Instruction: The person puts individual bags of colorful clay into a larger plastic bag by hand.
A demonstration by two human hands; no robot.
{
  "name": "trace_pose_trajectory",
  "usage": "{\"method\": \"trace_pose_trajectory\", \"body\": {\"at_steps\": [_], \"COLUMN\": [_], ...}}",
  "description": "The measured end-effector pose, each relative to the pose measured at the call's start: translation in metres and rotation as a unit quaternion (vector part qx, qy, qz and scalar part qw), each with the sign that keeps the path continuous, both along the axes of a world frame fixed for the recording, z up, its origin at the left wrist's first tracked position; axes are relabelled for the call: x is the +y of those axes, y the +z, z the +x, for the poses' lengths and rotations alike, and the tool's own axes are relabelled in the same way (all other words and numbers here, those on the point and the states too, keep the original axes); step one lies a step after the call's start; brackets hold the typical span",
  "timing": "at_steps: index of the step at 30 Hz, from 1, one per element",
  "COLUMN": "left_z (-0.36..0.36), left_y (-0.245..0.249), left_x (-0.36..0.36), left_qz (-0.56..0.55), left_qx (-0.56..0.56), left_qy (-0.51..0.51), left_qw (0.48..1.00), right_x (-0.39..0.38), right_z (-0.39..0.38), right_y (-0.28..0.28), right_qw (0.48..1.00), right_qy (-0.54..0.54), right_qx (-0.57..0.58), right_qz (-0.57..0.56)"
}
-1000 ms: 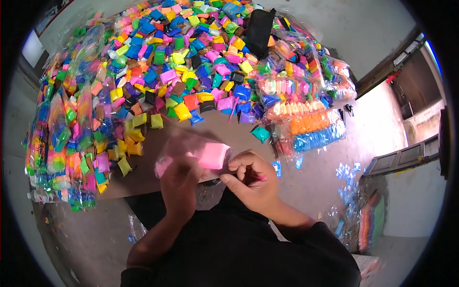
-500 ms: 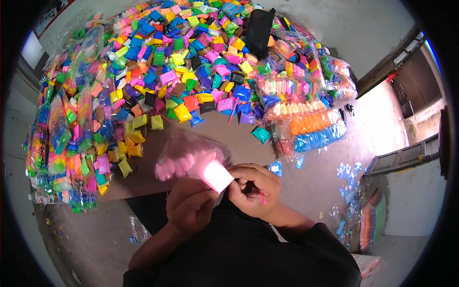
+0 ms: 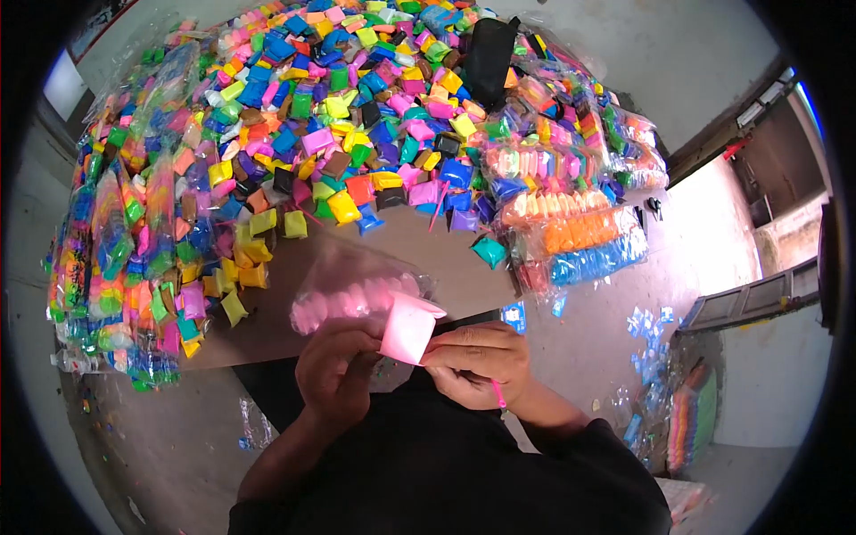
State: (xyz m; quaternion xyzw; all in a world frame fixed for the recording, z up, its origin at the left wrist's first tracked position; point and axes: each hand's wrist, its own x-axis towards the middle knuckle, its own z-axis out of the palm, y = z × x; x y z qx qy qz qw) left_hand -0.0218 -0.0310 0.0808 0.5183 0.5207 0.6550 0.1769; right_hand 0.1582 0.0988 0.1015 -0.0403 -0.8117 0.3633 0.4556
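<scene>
Position of pink packet (image 3: 408,328): raised in front of the body, over the near edge of the table (image 3: 428,245), tilted, upper corner folded outward. Pinched from both sides.

State of left hand (image 3: 337,364): closed on the lower left edge of the packet, fingers curled, thumb on the near face. Located just below the clear bag (image 3: 357,292).

State of right hand (image 3: 477,359): closed on the right edge of the packet, fingertips pressed together against the pink surface. Also tucked under the fingers — a thin pink stick (image 3: 497,392), projecting downward at the wrist side.

Contents of the clear bag: pale pink pieces, loosely filled. Lying on the table directly behind the hands; overlapped by the packet in this view, contact not determinable.

Beyond the bag: bare brown table surface, then a loose pile of small packets (image 3: 339,116) in many colours — yellow, blue, pink, green, brown — across the far half of the table. One teal packet (image 3: 488,251) apart from the pile, right of the bag. A black object (image 3: 489,52) upright on the far side of the pile.

Along the left edge: clear sleeves of mixed packets (image 3: 107,232), side by side. Along the right edge: colour-sorted sleeves (image 3: 580,234) in orange, blue and peach.

On the floor at right, well apart from the hands: scattered blue pieces (image 3: 655,325).
</scene>
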Motion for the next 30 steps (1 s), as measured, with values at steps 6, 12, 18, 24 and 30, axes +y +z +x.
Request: {"method": "trace_pose_trajectory", "body": {"at_steps": [6,12,18,24,30], "left_z": [0.005,0.004,-0.001,0.000,0.010], "left_y": [-0.008,-0.014,-0.009,-0.008,0.002], "left_x": [-0.003,-0.005,0.000,0.001,0.003], "left_qz": [0.014,0.018,0.071,0.081,0.057], "left_qx": [-0.120,-0.031,0.090,0.103,0.030], "left_qy": [-0.042,-0.011,-0.011,-0.010,-0.013], "left_qw": [0.992,0.999,0.993,0.991,0.998], "right_x": [-0.016,-0.015,-0.025,-0.025,-0.025], "right_z": [0.004,0.000,-0.004,0.000,-0.002], "right_y": [-0.009,-0.006,-0.006,-0.011,-0.010], "right_qw": [0.915,0.936,0.892,0.885,0.890], "right_qy": [0.038,0.109,0.124,0.101,0.111], "right_qx": [0.106,0.009,0.025,-0.017,-0.035], "right_qz": [-0.387,-0.333,-0.435,-0.455,-0.440]}}
